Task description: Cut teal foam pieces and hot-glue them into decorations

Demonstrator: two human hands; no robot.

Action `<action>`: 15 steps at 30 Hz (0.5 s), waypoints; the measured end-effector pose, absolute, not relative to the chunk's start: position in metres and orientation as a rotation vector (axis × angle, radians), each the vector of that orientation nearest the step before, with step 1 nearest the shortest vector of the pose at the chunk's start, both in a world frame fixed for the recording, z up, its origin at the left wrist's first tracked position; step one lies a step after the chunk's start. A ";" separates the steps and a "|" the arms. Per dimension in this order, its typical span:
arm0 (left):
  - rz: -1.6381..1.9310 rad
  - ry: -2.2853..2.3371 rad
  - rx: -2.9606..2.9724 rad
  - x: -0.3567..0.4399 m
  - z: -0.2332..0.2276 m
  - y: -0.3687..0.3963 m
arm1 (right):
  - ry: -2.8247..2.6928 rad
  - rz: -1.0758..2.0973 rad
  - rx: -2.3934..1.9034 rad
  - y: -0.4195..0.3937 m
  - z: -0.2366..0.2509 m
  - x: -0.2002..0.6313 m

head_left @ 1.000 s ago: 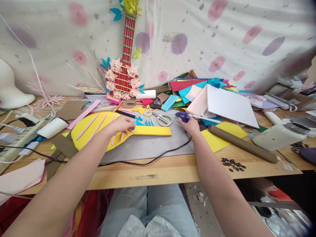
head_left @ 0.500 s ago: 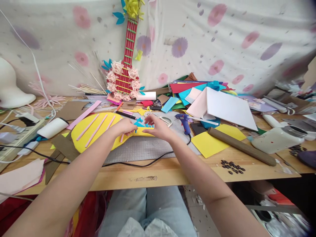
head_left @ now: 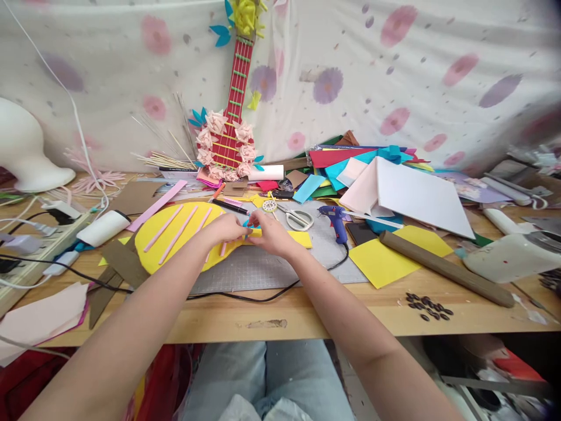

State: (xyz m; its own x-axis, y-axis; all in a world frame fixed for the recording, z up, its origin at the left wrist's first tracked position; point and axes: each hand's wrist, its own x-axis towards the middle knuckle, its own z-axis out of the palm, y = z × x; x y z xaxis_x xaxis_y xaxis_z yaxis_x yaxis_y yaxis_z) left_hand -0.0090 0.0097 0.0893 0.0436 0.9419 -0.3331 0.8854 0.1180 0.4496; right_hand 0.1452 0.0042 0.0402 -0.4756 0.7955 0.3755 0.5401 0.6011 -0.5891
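Note:
A yellow guitar-shaped cutout [head_left: 153, 234] with pink strips across its body lies on the grey cutting mat [head_left: 258, 275], its narrow neck pointing right. My left hand [head_left: 228, 229] is closed at the place where body and neck meet. Fingertips to fingertips with it, my right hand [head_left: 270, 235] is closed over the neck. Between them a small blue strip [head_left: 247, 223] shows, pinched at the neck; the fingers hide most of it. Scissors [head_left: 300, 220] with pale handles rest just beyond the neck, beside a round pale dial-like piece [head_left: 269, 206].
A blue glue gun [head_left: 335, 223] lies on the mat's right, its black cord running along the front. Yellow sheets [head_left: 381, 260], a brown roll [head_left: 447, 269] and dark beads [head_left: 427, 307] are at right. A decorated red guitar [head_left: 236, 99] leans against the curtain.
My right hand has moved left along the neck to meet my left hand, and its fingers have closed. The neck's right end and the scissors are now uncovered. The view has shifted slightly.

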 end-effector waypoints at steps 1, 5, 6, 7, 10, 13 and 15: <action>0.181 1.828 1.820 -0.014 0.092 0.011 | -2.139 0.575 -1.051 0.005 0.038 0.146; 0.641 1.967 1.833 -0.039 0.094 0.018 | -1.943 0.786 -1.026 0.006 0.024 0.144; 0.712 1.987 1.816 -0.045 0.092 0.019 | -1.939 0.799 -1.016 0.006 0.021 0.143; 0.740 2.003 1.812 -0.049 0.090 0.019 | -1.952 0.795 -1.010 0.006 0.018 0.141; 0.711 2.067 1.849 -0.058 0.084 0.017 | -2.005 0.748 -1.016 0.007 0.012 0.136; 0.700 2.036 1.902 -0.062 0.079 0.013 | -2.019 0.721 -1.024 0.008 0.011 0.133; 0.721 1.986 1.928 -0.064 0.076 0.013 | -2.024 0.712 -1.029 0.008 0.012 0.133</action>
